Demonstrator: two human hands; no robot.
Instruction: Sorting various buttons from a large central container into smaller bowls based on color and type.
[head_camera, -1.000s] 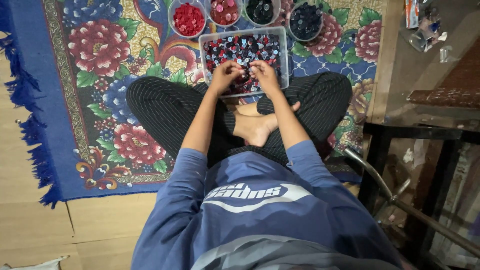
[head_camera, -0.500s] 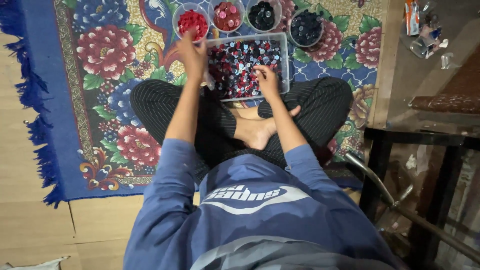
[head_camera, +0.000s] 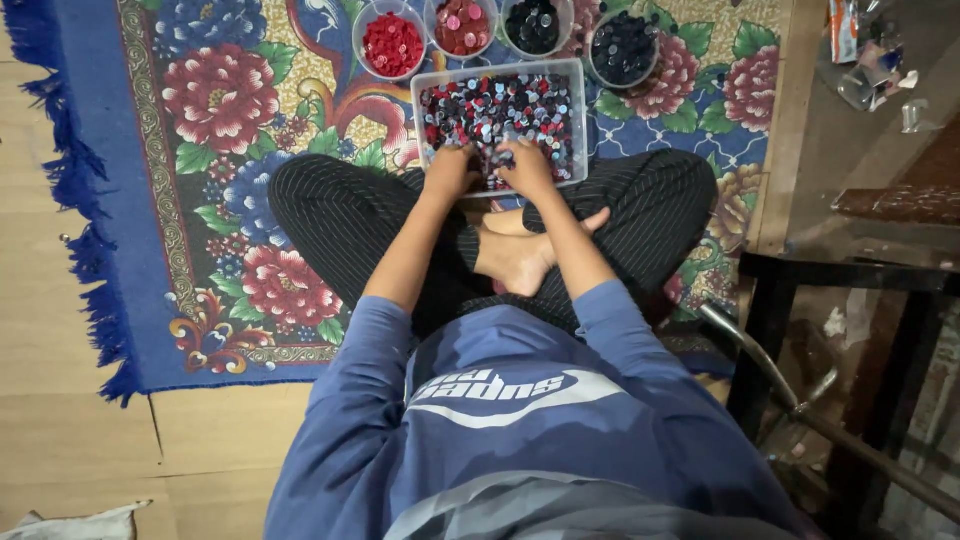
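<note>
You're resting L hand (head_camera: 450, 168) & R hand (head_camera: 527, 165) in the clear tray (head_camera: 578, 120) of mixed buttons (head_camera: 500, 105), fingers curled down; can't tell if gripping anything.

Both arms are stretched forward from the shoulders, sleeves pushed to the elbows. The left hand (head_camera: 452, 168) and right hand (head_camera: 528, 166) are held side by side, palms down, fingers curled downward and partly hidden.
</note>
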